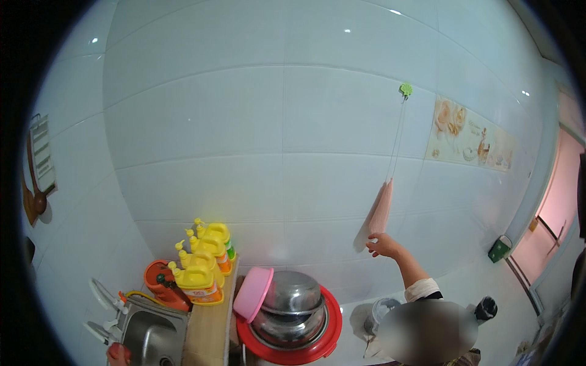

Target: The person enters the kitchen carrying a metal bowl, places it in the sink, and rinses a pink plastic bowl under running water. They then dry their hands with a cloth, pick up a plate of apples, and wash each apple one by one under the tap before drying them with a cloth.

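Observation:
At the bottom left edge, a hand, seemingly my left hand (119, 360), is closed around a small red object (120, 350) beside the tap (103, 333) and the steel sink (183, 315). Most of it is cut off by the frame. My right hand is out of view. Another person (423, 293) stands at the lower right, head blurred; that person's outstretched hand (383, 244) is by the lower end of a pink ribbed cloth (382, 208). The cloth hangs on a string from a green shell-shaped wall hook (406, 90).
Several yellow pump bottles (199, 280) stand on the counter (203, 338) beside an orange-red container (162, 283). Steel basins (293, 293) and a pink basin (253, 294) rest in a red tub (336, 315). A bucket (373, 315) and a black-lined bin (486, 308) flank the other person.

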`<state>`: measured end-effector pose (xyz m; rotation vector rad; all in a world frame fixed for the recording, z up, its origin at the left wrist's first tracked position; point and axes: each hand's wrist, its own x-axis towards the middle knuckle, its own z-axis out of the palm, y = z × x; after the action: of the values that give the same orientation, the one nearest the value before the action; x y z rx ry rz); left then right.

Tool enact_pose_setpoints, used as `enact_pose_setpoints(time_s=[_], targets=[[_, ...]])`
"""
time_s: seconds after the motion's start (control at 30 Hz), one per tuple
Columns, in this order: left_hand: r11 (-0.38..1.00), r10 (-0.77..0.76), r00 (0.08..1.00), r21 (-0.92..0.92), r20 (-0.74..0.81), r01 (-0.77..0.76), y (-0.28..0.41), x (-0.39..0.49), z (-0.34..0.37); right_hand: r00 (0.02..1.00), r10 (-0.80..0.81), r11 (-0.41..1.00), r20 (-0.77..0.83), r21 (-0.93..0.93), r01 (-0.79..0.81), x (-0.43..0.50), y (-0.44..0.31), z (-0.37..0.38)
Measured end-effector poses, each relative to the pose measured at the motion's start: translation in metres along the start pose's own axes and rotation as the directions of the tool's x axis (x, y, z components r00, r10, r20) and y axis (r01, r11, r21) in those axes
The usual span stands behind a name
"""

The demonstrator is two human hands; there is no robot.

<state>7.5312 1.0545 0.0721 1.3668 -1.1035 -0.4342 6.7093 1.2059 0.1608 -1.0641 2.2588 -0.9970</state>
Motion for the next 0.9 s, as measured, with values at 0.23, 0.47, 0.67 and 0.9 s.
enact_pose_setpoints(time_s=[0.23, 0.47, 0.67, 0.9], targets=[[0.973, 0.109, 0.947, 0.228, -0.302, -0.039, -0.052, 0.009, 0.045, 0.997, 0.001, 1.0, -0.072, -0.014, -0.002, 0.084, 0.026, -0.09], [0.96, -0.057, 0.987, 0.262, -0.152, 0.096, -0.06, -0.022, 0.067, 0.985, -0.065, 0.992, -0.162, -0.116, 0.047, 0.173, 0.045, -0.127], [0.957, -0.094, 0.978, 0.255, -0.189, 0.141, -0.014, -0.059, 0.098, 0.999, 0.012, 0.985, -0.037, -0.17, -0.018, 0.185, 0.027, -0.169], [0.967, -0.103, 0.975, 0.212, -0.195, 0.144, 0.008, -0.077, 0.113, 0.135, -0.71, 0.389, -0.691, -0.225, 0.894, 0.129, -0.109, -0.301]])
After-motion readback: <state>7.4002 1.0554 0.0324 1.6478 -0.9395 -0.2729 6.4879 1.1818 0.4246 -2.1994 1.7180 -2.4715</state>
